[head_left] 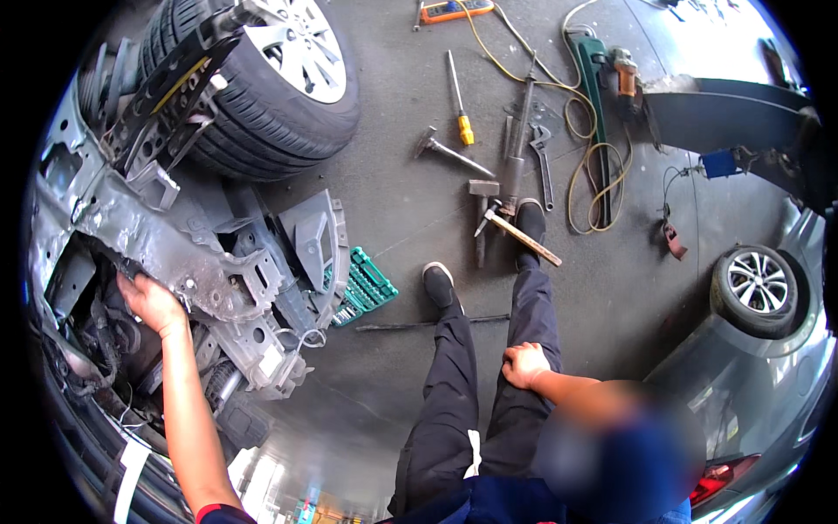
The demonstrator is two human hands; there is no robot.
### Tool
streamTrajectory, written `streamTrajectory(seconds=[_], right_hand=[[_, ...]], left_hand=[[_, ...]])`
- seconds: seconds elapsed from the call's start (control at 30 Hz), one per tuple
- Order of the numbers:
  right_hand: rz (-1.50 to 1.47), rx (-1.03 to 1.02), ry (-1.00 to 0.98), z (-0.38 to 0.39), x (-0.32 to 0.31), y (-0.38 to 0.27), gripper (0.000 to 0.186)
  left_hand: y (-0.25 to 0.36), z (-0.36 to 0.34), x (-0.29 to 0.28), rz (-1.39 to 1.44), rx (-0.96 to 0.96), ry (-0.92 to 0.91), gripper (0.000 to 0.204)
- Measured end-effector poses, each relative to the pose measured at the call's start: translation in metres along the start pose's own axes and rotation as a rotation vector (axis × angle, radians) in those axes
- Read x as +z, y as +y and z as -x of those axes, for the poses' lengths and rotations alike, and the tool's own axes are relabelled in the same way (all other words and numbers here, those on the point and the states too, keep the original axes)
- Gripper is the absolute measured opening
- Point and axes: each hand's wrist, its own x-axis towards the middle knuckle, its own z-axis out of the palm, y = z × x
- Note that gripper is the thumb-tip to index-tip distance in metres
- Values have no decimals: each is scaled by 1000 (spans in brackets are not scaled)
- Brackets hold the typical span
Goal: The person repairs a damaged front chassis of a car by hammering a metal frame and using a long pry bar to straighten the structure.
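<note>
Reaching past the crumpled metal rail (166, 225), the left hand (153, 304), its grip impossible to tell, should avoid bare edges while the right hand (527, 365) lies loosely spread on the knee (534, 330).

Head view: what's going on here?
The person's left hand is at an opening in the dented silver metal car frame, its grip unclear. The right hand rests on the right leg of their dark trousers. On the grey floor lie a yellow-handled screwdriver, a steel adjustable wrench and an open green tool case.
</note>
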Motion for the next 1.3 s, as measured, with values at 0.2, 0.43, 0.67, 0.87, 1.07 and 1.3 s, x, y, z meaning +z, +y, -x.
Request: streamTrajectory(seconds=[0.2,0.43,0.67,0.87,1.07,1.3], right_hand=[[-54,26,-9,4,-3,11,33],[-99,25,-27,0,-14,22,33],[-173,-31,-25,-1,-54,20,28],[-381,-23,113,-146,-108,73,23],[-231,140,609,-369,-190,124,33],[-97,524,524,-483,-281,111,31]], left_hand=[[2,2,6,63,-32,-72,59],[-27,-8,5,20,6,-59,56],[-47,-17,-5,142,-13,-139,45],[-105,-46,-47,-407,435,-254,46],[-168,-63,-96,-701,770,-376,49],[-84,-24,-97,-2068,445,-772,57]])
